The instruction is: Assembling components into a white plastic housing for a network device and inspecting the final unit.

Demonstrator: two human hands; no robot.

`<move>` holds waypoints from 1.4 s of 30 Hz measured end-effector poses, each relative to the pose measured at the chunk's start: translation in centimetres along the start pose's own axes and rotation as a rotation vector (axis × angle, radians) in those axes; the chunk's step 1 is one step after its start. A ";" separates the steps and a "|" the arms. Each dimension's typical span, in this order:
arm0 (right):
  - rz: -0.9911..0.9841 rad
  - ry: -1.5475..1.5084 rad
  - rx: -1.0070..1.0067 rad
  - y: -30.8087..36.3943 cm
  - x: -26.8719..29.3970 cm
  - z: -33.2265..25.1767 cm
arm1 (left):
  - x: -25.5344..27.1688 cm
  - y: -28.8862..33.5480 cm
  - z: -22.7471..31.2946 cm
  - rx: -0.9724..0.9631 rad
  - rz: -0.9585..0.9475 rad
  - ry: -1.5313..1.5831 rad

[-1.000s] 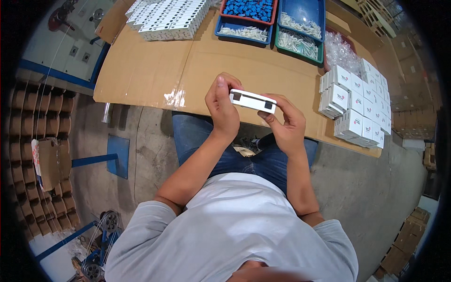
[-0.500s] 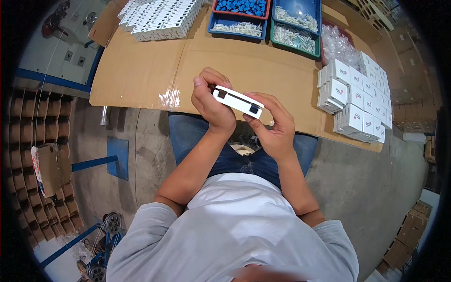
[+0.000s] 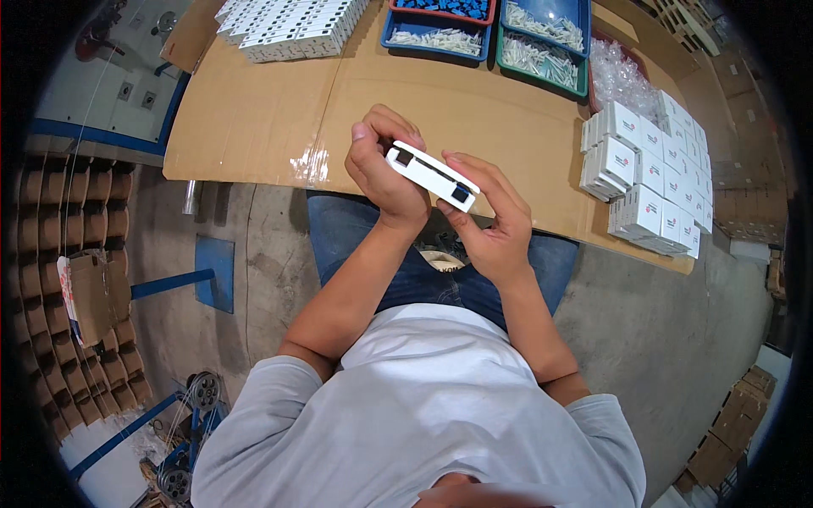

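Between my two hands, just above the near edge of the cardboard-covered table, is a flat white plastic housing (image 3: pixel 430 179). A narrow dark slot runs along the side that shows, with a dark square opening near each end; something dark blue sits in the right one. My left hand (image 3: pixel 388 182) grips the housing's left end, fingers curled behind it. My right hand (image 3: pixel 498 230) pinches the right end, thumb below and fingers above. The housing slants, its right end lower in the picture. Its far side is hidden.
Rows of white pieces (image 3: pixel 292 30) stand at the far left of the cardboard tabletop (image 3: pixel 254 110). Trays hold blue parts (image 3: pixel 449 7) and white parts (image 3: pixel 436 41). Clear plastic pieces (image 3: pixel 618 72) fill a red bin. Small white boxes (image 3: pixel 648 173) are stacked at the right edge.
The housing has tilted slightly, its right end dropping a little in the picture. Both hands keep their hold, and the table has shifted slightly up in view.
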State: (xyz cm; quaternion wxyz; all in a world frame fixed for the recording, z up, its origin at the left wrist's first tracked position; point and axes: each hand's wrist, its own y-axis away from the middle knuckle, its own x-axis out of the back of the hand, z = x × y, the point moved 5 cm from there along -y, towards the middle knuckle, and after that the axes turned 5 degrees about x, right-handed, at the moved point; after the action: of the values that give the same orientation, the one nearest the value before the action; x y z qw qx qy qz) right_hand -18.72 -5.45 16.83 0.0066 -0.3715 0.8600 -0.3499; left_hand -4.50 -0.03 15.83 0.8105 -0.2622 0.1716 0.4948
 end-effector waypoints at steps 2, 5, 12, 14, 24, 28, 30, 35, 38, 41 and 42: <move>0.016 -0.004 0.010 0.0 -0.2 -0.1 | 0.1 0.1 0.0 -0.003 0.002 -0.002; 0.032 0.026 0.020 0.6 -0.6 0.1 | 0.3 0.0 -0.6 0.047 0.009 -0.001; 0.079 0.102 0.117 0.7 -1.0 -0.8 | 0.5 0.1 -0.9 0.173 -0.003 0.108; 0.071 0.152 0.140 0.7 -0.9 -0.9 | 0.5 0.0 -1.1 0.192 -0.001 0.118; 0.047 0.192 0.106 1.2 -1.0 -0.3 | 0.6 -0.1 -2.5 0.362 -0.017 0.187; 0.046 0.128 0.023 1.2 -1.5 0.2 | 1.8 0.2 -5.7 0.747 0.108 0.446; 0.046 0.106 0.004 1.4 -1.6 0.8 | 3.2 0.8 -7.5 0.852 0.109 0.576; 0.089 0.055 -0.056 1.8 -0.9 2.6 | 2.4 3.9 -8.8 1.236 0.195 0.513; 0.151 0.044 -0.181 2.6 -0.4 3.9 | 1.6 5.6 -8.3 1.265 0.246 0.379; 0.251 -0.055 -0.372 3.3 0.4 5.4 | 0.5 6.3 -6.2 1.276 0.223 0.278; 0.231 0.031 -0.302 3.0 0.6 5.2 | 0.4 6.2 -5.4 1.269 0.212 0.205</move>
State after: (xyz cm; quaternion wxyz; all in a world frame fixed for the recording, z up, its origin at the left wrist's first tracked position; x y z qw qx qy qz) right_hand -19.65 -7.52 11.18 -0.0221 -0.2614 0.9397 -0.2195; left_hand -9.91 -0.65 9.65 0.7343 0.2399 0.5318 0.3470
